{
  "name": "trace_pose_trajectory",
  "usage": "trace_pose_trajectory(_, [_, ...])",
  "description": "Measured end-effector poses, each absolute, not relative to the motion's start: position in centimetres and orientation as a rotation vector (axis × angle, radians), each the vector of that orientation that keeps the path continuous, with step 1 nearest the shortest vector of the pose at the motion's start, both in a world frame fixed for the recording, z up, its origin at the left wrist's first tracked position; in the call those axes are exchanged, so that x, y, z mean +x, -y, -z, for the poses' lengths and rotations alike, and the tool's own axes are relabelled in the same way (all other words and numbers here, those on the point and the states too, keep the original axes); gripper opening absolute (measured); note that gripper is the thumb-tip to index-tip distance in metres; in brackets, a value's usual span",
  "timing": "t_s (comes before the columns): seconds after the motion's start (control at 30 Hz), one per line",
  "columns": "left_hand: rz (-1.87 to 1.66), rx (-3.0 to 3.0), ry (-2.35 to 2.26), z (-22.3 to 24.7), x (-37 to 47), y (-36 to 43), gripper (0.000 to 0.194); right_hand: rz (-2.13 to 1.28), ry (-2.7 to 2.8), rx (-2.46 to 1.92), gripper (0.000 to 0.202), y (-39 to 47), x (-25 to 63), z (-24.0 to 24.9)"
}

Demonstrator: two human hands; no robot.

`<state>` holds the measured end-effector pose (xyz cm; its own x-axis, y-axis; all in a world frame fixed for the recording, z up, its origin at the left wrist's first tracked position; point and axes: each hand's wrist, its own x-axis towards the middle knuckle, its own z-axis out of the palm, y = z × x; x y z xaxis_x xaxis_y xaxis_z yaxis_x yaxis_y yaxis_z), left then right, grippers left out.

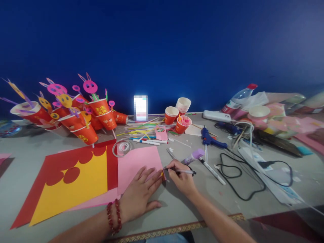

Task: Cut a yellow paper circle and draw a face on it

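Observation:
My right hand is closed around a black-and-clear pen, its tip at the right edge of a pink paper sheet. Flat on that sheet lies my left hand, fingers spread, with a beaded bracelet at the wrist. A small yellow piece shows at its fingertips; I cannot make out its shape. To the left, a yellow sheet with rounded cut-outs rests over a red sheet. A roll of clear tape sits at the pink sheet's top left corner.
Decorated red paper cups crowd the back left. Pipe cleaners and markers lie mid-table. A purple glue stick, a blue glue gun, a black cord and a power strip are on the right. A bottle leans behind.

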<state>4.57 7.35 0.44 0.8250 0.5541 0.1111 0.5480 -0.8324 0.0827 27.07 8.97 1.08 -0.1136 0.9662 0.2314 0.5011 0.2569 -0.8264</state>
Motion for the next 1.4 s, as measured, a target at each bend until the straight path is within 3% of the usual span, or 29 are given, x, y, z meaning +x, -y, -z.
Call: trace_pose_trajectory(1.4, [-0.221,2.950,-0.877,-0.56,4.50,-7.46,0.079,-0.740,1.841,-1.384,0.017,-9.04,26.91,-1.32])
